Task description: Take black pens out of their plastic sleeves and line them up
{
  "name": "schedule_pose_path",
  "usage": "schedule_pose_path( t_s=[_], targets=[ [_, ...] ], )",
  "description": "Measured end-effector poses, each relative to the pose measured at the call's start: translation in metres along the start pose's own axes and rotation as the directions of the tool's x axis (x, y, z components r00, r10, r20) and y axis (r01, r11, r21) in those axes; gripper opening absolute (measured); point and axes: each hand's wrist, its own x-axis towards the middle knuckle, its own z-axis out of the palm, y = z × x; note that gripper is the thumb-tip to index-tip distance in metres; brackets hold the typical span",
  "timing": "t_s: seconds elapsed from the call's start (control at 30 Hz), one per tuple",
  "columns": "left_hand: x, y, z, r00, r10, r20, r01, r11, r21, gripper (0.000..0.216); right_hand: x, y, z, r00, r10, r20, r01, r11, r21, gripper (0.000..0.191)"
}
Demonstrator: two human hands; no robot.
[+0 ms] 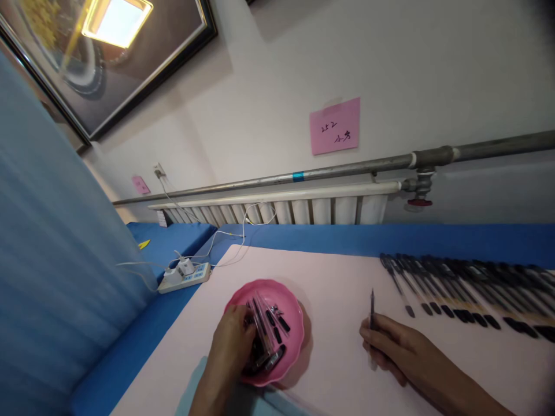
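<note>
Upright between the fingertips of my right hand [394, 344] is an uncapped pen [372, 305], its tip pointing up and a clear barrel showing below. My left hand [233, 336] reaches over the left rim of a pink scalloped bowl [297, 306], fingers curled in among pen parts. What those fingers grip is hidden. Clear tubes [262, 323], black caps [284, 324] and other small dark pieces lie in the bowl. To the right, a long row of capped pens [459, 289] lies side by side on the pale pink sheet [333, 346], slightly blurred.
A white power strip [184, 279] with plugged-in chargers and cables sits on the blue surface [277, 238] at left. A radiator [299, 207] and pipe [347, 169] run along the wall behind. A blue curtain [56, 242] hangs at far left.
</note>
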Motion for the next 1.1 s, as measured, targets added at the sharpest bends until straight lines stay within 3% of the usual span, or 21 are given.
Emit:
schedule_pose_path(
  t_s=[0.27, 0.47, 0.83, 1.1],
  targets=[
    [-0.014, 0.005, -0.005, 0.981, -0.012, 0.195, 0.017, 1.000, -0.024, 0.007, -0.004, -0.003, 0.002, 1.000, 0.012, -0.003, -0.012, 1.000, -0.015, 0.020],
    [-0.004, 0.021, 0.008, 0.998, 0.064, 0.025, -0.065, 0.998, 0.011, 0.021, -0.003, -0.004, 0.002, 1.000, 0.016, -0.003, -0.016, 1.000, -0.025, 0.020],
    [0.007, 0.030, 0.025, 1.000, 0.000, -0.001, 0.000, 0.997, 0.075, 0.022, -0.007, -0.010, 0.003, 1.000, -0.006, -0.019, 0.006, 1.000, -0.006, 0.021],
    [0.009, 0.029, 0.024, 1.000, 0.024, -0.009, -0.025, 0.995, -0.093, 0.013, -0.003, -0.003, 0.002, 1.000, 0.005, 0.000, -0.005, 1.000, 0.004, 0.022]
  ],
)
